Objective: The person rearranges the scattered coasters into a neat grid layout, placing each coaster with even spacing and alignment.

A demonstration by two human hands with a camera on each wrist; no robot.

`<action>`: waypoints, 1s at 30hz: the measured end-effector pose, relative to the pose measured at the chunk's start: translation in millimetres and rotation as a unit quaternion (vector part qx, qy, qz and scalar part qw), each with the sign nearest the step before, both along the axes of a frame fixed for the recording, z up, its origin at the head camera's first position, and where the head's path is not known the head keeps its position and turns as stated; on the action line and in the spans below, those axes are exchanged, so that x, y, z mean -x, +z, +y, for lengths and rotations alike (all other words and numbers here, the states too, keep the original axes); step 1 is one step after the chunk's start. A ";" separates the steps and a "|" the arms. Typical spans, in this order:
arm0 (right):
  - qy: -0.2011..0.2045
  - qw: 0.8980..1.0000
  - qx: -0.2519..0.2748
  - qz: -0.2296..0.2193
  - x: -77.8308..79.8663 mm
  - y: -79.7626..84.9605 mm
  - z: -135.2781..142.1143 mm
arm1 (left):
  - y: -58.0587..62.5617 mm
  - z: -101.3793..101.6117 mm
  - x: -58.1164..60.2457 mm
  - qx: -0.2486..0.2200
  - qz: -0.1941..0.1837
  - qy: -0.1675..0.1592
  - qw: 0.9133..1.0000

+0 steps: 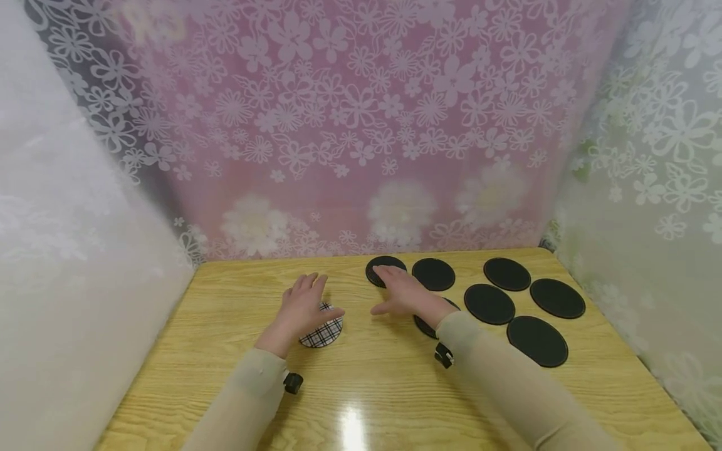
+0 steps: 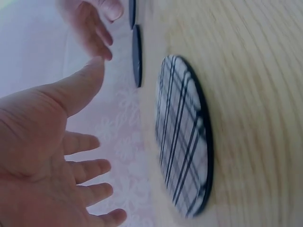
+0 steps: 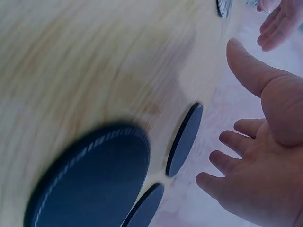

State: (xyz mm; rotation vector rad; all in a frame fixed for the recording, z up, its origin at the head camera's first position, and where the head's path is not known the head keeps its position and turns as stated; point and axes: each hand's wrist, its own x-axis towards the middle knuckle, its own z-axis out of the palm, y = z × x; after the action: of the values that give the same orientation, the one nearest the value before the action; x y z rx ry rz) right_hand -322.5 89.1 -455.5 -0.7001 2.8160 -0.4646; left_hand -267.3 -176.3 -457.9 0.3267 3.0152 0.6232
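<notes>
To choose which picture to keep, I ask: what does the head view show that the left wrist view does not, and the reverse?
Head view only: beige sleeves and all seven black discs.
Left wrist view only: the palm of the left hand and the whole outline of the checked disc.
Both: the left hand, the right hand, the checked disc, two black discs, the table and the flowered cloth.
</notes>
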 end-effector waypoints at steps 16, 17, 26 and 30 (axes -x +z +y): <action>-0.049 0.999 -0.001 -0.004 37.1 -14.6 41.1 | -15.1 35.1 34.6 0.008 0.025 0.008 1.000; -0.052 0.999 0.001 -0.004 38.9 -15.8 42.3 | -16.3 36.2 36.8 0.012 0.021 0.008 1.000; -0.065 0.998 0.010 0.008 48.5 -20.2 45.2 | -17.4 44.8 50.4 0.024 0.007 0.004 1.000; -0.072 0.997 0.014 -0.007 51.5 -21.4 44.4 | -15.9 48.6 56.6 0.021 0.004 -0.001 1.000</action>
State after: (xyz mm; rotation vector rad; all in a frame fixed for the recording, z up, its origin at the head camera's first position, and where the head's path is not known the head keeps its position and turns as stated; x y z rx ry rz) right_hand -374.0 133.6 -476.8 -0.4991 2.8648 -0.5319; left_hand -324.0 -127.7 -473.8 0.3302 3.0298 0.5583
